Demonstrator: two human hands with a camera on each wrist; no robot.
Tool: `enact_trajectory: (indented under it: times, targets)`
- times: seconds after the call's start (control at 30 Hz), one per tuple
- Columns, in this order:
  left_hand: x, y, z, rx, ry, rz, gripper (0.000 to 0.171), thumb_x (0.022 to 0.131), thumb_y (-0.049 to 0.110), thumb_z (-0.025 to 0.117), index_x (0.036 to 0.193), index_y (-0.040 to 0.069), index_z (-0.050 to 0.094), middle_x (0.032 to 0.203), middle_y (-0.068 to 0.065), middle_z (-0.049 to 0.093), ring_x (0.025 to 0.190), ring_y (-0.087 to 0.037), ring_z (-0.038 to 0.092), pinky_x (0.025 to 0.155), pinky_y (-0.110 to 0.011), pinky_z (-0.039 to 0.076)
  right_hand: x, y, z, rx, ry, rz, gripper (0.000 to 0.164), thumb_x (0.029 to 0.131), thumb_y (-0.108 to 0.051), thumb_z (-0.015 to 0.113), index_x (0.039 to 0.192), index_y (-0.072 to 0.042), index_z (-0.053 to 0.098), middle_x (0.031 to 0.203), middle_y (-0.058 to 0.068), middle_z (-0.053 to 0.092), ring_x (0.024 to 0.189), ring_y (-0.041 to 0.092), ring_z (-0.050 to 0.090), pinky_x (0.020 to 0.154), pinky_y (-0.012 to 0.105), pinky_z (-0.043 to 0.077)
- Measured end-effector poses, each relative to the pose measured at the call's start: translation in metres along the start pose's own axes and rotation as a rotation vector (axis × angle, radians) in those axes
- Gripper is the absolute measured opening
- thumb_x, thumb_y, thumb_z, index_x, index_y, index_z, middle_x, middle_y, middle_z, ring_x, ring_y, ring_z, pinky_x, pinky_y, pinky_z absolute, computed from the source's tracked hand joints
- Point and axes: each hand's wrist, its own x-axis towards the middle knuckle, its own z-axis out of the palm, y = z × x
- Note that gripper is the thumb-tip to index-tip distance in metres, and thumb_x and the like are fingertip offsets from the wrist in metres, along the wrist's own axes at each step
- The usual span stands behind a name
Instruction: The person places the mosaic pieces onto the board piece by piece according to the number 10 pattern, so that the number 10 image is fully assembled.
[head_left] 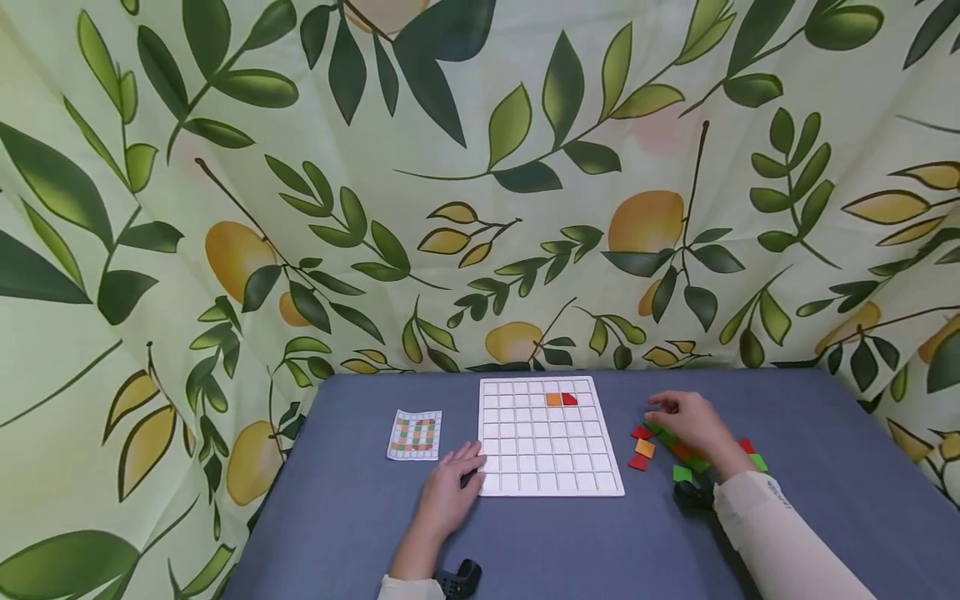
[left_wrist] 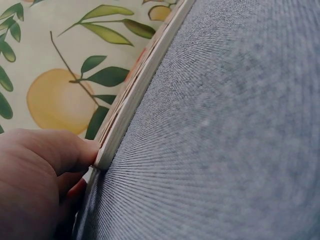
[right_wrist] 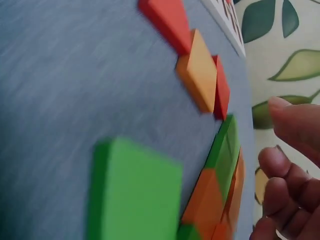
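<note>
A white gridded board (head_left: 551, 462) lies on the table, bearing an orange square tile (head_left: 553, 399) and a red tile (head_left: 570, 399) with one rounded side, side by side near its top. At the board's left edge, my left hand (head_left: 448, 492) rests with fingers extended; its thumb (left_wrist: 82, 150) touches the rim in the left wrist view. Over the loose tiles on the right hovers my right hand (head_left: 693, 423), thumb and bent fingertips apart with nothing between them. Below it are a green tile (right_wrist: 142, 195), an orange tile (right_wrist: 199, 72) and a red tile (right_wrist: 167, 22).
A small card (head_left: 414, 412) printed with a colored grid pattern lies left of the board. Several loose red, orange and green tiles spread around and under the right hand. A leaf-patterned curtain (head_left: 465, 292) hangs behind the blue-grey table (head_left: 337, 517).
</note>
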Motion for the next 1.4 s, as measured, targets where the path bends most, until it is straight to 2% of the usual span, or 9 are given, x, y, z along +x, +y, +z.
enact_trajectory:
  times: [0.1,0.17,0.33,0.4,0.73,0.9,1.0,1.23,1.4]
  targets:
    - [-0.001,-0.001,0.0,-0.006,0.004,-0.008,0.028,0.091,0.009,0.066,0.117,0.003,0.071,0.135,-0.007,0.062,0.132,-0.029,0.053,0.116,-0.051,0.035,-0.008,0.003,-0.001,-0.036,0.0,-0.023,0.039,0.087,-0.021,0.074,0.118,0.002,0.068,0.097,0.013,0.066,0.087,0.025,0.056,0.072,0.036,0.053]
    - [-0.001,-0.001,-0.001,-0.009,0.008,-0.015,0.028,0.091,0.009,0.066,0.117,0.003,0.071,0.135,-0.007,0.062,0.132,-0.029,0.053,0.116,-0.051,0.035,-0.013,0.003,0.0,-0.063,-0.014,-0.045,0.037,0.085,-0.02,0.076,0.115,0.0,0.07,0.092,0.012,0.065,0.083,0.024,0.055,0.068,0.034,0.051]
    - [-0.001,-0.002,-0.001,-0.008,0.011,-0.021,0.027,0.09,0.009,0.066,0.117,0.003,0.072,0.135,-0.007,0.062,0.131,-0.029,0.054,0.116,-0.051,0.035,-0.022,0.002,0.009,-0.102,-0.066,-0.07,0.03,0.08,-0.024,0.08,0.103,-0.005,0.073,0.071,0.002,0.053,0.065,0.018,0.048,0.054,0.027,0.037]
    - [-0.002,-0.002,-0.001,-0.007,0.014,-0.019,0.027,0.09,0.009,0.067,0.116,0.003,0.072,0.134,-0.007,0.063,0.131,-0.029,0.054,0.115,-0.052,0.035,-0.023,0.002,0.014,-0.109,-0.079,-0.064,0.027,0.08,-0.025,0.08,0.098,-0.007,0.073,0.068,0.0,0.051,0.063,0.016,0.047,0.052,0.026,0.035]
    - [-0.003,-0.005,0.003,0.001,0.022,0.013,0.026,0.089,0.007,0.067,0.114,0.003,0.073,0.132,-0.008,0.064,0.128,-0.031,0.056,0.113,-0.053,0.037,-0.03,-0.002,0.019,-0.109,-0.091,0.001,0.019,0.08,-0.023,0.079,0.09,-0.007,0.073,0.069,0.001,0.055,0.067,0.018,0.049,0.057,0.028,0.038]
    - [-0.001,-0.005,0.005,0.0,0.012,0.01,0.026,0.09,0.008,0.067,0.115,0.003,0.072,0.133,-0.008,0.064,0.129,-0.031,0.056,0.114,-0.052,0.036,-0.03,-0.002,0.018,-0.105,-0.083,0.029,0.022,0.078,-0.023,0.081,0.088,-0.007,0.069,0.072,0.003,0.054,0.069,0.019,0.048,0.058,0.028,0.038]
    - [0.0,-0.005,0.005,-0.002,0.012,0.015,0.026,0.09,0.009,0.067,0.115,0.003,0.073,0.133,-0.007,0.064,0.129,-0.031,0.055,0.114,-0.052,0.036,-0.03,-0.001,0.017,-0.101,-0.071,0.023,0.028,0.077,-0.022,0.082,0.091,-0.006,0.065,0.071,0.004,0.052,0.066,0.019,0.047,0.056,0.028,0.036]
    - [0.0,-0.005,0.005,0.007,0.026,0.029,0.026,0.089,0.008,0.067,0.114,0.003,0.073,0.132,-0.008,0.064,0.128,-0.03,0.056,0.114,-0.052,0.037,-0.024,-0.004,0.017,-0.142,-0.111,-0.052,0.05,0.078,-0.016,0.077,0.122,0.003,0.064,0.067,0.002,0.05,0.059,0.017,0.045,0.051,0.026,0.034]
    - [0.0,-0.004,0.004,0.013,0.023,0.016,0.026,0.09,0.009,0.067,0.115,0.004,0.073,0.133,-0.006,0.064,0.13,-0.029,0.055,0.115,-0.05,0.037,-0.019,-0.014,0.015,-0.169,-0.138,-0.085,0.044,0.075,-0.012,0.074,0.116,0.005,0.067,0.066,0.002,0.052,0.06,0.016,0.047,0.052,0.026,0.036]
